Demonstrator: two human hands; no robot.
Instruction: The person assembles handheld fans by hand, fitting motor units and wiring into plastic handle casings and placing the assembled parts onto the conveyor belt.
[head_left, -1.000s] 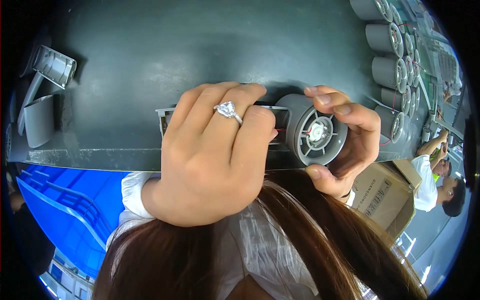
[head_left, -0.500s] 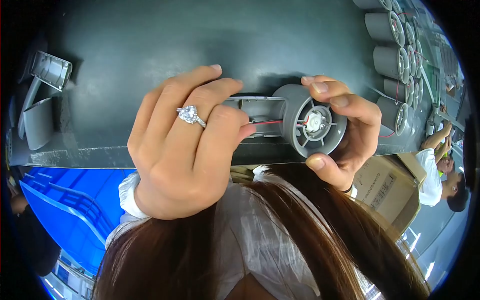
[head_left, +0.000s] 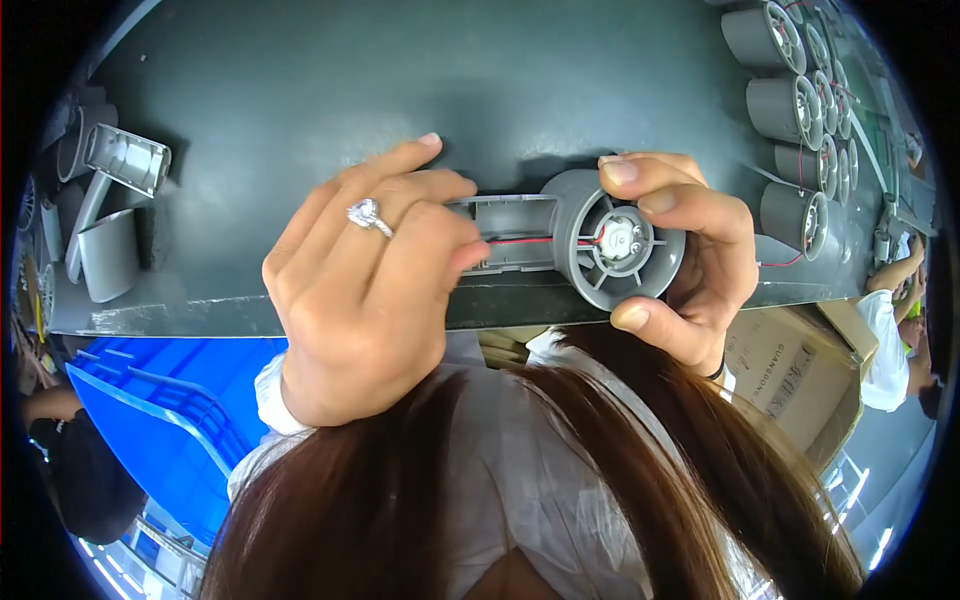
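A grey plastic fan housing [head_left: 572, 205], with a round head and a trough-like handle [head_left: 522, 217] pointing left, is held above the table's near edge. Inside the spoked ring sits a white motor [head_left: 621, 240], its red wire [head_left: 522, 240] running along the trough. Around the right side of the head, my right hand [head_left: 718, 245] grips with fingers on top and thumb below. My left hand [head_left: 365, 290], wearing a ring, is curled over the handle's far left part. Its thumb and index finger pinch the wire; the wire's end and the handle's tip are hidden behind them.
On the dark green table [head_left: 440, 90], several similar grey housings [head_left: 785, 110] with wires stand at the right. Loose grey shell parts [head_left: 110, 255] lie at the left. Below the edge are a blue crate [head_left: 170, 400] and a cardboard box [head_left: 795, 370]. Another person [head_left: 885, 350] is at far right.
My left hand has shifted slightly left along the handle, still pinching the wire. The housing has moved a little left and turned slightly in my right hand. The whole view has shifted somewhat.
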